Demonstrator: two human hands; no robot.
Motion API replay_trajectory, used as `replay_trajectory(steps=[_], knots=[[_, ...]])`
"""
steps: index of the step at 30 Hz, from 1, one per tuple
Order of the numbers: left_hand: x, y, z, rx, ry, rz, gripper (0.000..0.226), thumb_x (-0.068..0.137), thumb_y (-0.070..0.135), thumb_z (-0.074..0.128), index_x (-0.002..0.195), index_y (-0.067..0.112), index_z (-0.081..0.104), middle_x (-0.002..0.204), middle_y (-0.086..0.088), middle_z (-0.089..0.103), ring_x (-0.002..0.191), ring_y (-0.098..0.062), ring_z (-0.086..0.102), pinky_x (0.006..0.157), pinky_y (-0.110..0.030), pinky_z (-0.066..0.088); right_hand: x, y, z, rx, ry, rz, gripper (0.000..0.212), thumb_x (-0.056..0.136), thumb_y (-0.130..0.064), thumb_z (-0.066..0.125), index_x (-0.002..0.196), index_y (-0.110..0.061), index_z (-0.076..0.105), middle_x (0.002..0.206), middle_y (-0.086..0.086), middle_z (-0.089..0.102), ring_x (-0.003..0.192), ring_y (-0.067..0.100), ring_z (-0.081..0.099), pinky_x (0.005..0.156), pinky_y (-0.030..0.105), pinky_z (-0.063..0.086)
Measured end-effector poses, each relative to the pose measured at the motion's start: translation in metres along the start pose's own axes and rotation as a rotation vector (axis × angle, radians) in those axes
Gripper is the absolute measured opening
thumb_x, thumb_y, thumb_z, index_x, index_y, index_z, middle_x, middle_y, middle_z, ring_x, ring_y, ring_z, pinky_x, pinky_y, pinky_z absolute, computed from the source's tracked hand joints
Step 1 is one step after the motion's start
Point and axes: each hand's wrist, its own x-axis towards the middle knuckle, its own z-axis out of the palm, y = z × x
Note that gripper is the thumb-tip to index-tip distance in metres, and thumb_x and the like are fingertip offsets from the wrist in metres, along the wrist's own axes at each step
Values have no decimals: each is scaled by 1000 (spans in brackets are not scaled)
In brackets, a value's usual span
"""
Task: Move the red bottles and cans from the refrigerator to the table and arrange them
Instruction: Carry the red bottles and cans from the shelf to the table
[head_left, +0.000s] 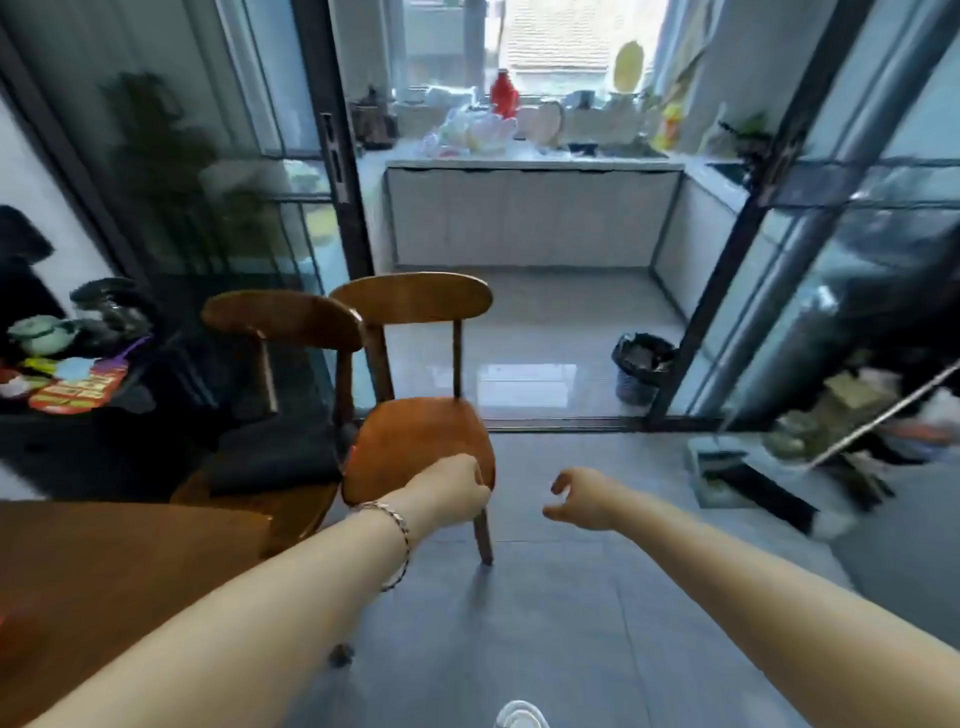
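Both arms are reaching out in front with nothing in them: the left hand (457, 488) is curling loosely over the chair (415, 441), and the right hand (582, 499) is hanging half-open over the floor. No fridge or red cans showing here, just a red bottle (504, 93) on the far kitchen counter (535, 162) and the table (104, 571) at lower left. I'm guessing this is the walk to fetch more, so steering around that chair and keeping both hands free looks smart.

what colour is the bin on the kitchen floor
Black, with a black liner; the bin shows in the head view.

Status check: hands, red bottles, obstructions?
Both hands empty: left hand, right hand. No refrigerator in view. Wooden chair just ahead.
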Motion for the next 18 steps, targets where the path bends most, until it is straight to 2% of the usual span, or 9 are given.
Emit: replay_trajectory(steps=[4,6,7,9,11,13,15,16,18], knots=[[36,125,51,160,-32,198,26,91,24,44,108,11,58,115,-10,63,104,-28,58,86,-31,45,-38,138,-49,61,67,176,48,90,-37,56,127,-7,54,132,10,54,121,25,51,97,29,42],[49,195,79,204,-43,294,29,91,23,45,112,10,59,118,-11,62,107,-28,57,84,-30,44,-60,207,-75,50,97,255,31,88,-37,57,101,-9,64,106,10,63,99,23,59,79,28,46],[53,233,95,213,-55,352,29,91,22,46,113,9,60,119,-12,61,107,-29,57,83,-29,44,-71,245,-87,53,130,299,25,87,-35,57,83,-11,63,91,11,62,85,23,59,68,28,44],[56,309,124,244,-81,457,29,92,21,46,113,7,59,120,-12,61,109,-29,56,81,-27,43,-99,314,-111,73,189,401,28,84,-30,55,66,-9,56,76,16,54,76,27,56,57,30,39],[62,372,144,276,-115,541,27,92,20,46,112,6,58,118,-13,60,108,-29,57,79,-27,43,-121,367,-131,105,235,487,29,84,-30,55,70,-4,58,78,22,53,75,29,55,55,31,38],[70,438,167,312,-158,614,26,92,20,46,110,5,59,116,-13,60,106,-29,57,80,-29,44,-143,421,-152,169,279,560,32,83,-30,57,81,2,61,87,25,59,77,27,55,57,31,38],[78,485,183,321,-188,668,27,91,20,47,109,5,60,115,-12,61,104,-29,58,78,-29,44,-155,461,-168,223,323,598,40,84,-29,58,105,5,64,112,24,64,95,32,62,75,36,49],[83,509,191,312,-203,693,26,91,19,47,108,4,61,113,-12,62,104,-29,58,77,-28,43,-162,479,-177,238,343,626,43,85,-29,57,113,3,62,119,22,62,106,33,61,87,39,50],[93,552,206,307,-235,745,25,90,16,47,104,2,62,109,-14,63,102,-30,59,73,-25,42,-169,514,-191,276,382,677,46,86,-29,57,120,3,59,126,20,59,116,32,56,97,40,46]])
